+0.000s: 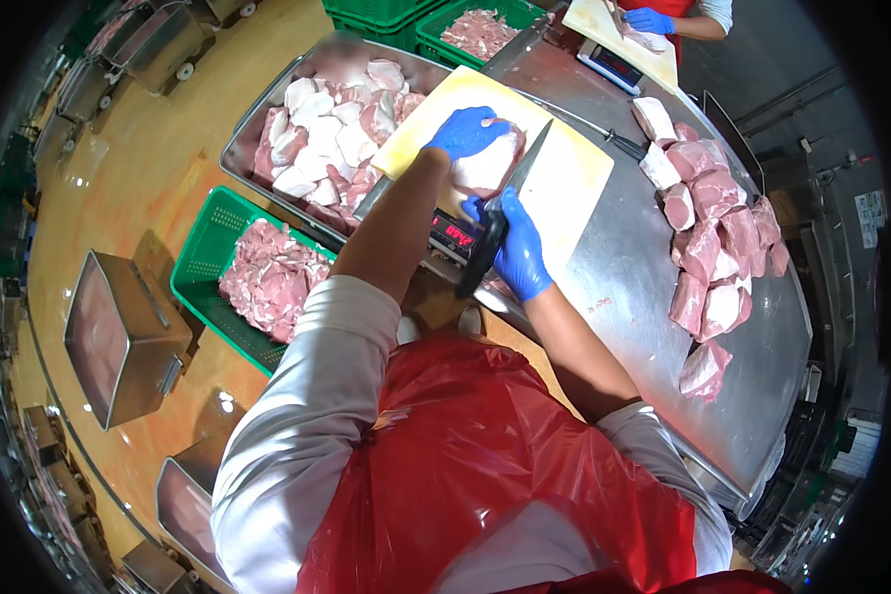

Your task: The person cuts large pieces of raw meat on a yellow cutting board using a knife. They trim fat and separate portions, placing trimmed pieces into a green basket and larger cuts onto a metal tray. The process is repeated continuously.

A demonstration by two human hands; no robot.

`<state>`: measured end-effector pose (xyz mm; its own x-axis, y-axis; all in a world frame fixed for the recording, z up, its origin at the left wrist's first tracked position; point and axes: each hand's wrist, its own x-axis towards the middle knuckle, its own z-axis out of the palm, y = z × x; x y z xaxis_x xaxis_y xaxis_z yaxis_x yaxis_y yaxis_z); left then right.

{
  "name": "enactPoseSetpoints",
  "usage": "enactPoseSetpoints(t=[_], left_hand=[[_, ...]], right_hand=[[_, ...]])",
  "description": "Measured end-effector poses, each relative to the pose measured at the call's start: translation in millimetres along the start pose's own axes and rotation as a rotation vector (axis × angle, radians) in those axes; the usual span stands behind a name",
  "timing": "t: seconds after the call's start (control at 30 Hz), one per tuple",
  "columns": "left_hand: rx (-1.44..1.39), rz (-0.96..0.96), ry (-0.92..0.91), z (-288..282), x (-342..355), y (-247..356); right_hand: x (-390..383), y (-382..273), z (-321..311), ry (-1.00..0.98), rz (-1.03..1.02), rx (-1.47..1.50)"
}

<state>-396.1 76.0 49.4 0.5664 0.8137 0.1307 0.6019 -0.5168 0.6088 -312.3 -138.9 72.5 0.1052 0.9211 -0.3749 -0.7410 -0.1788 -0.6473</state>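
A piece of raw pork [487,170] with a white fat layer lies on the pale yellow cutting board [572,168]. My left hand [465,133], in a blue glove, grips its upper left side, with the fingers bent over the meat. In my right hand [522,247], also gloved in blue, is a knife [528,162]; its black handle points down toward me and its blade slants up to the right, close beside the pork. A scale with a red lit display [453,235] sits by the board's near edge, partly covered by my left forearm.
Large pork chunks [715,233] are heaped on the steel table [653,342] at right. A metal bin [230,158] of trimmed pieces and a green crate [200,259] of scraps stand left. A sharpening steel [604,132] lies behind the board. A co-worker's gloved hand [649,21] works beyond.
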Motion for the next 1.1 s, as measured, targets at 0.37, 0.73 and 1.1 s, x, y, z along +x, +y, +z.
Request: enactPoseSetpoints(t=[0.37, 0.73, 1.1], left_hand=[[-0.379, -0.362, 0.359, 8, -202, 39], [-0.083, -0.13, 0.71, 38, -169, 64], [0.082, -0.029, 0.783, 58, -163, 50]], right_hand=[[12, -145, -53, 0.192, -0.382, -0.535], [4, -79, -27, -0.182, -0.602, -2.026], [14, -95, -33, -0.35, -0.628, -2.302]])
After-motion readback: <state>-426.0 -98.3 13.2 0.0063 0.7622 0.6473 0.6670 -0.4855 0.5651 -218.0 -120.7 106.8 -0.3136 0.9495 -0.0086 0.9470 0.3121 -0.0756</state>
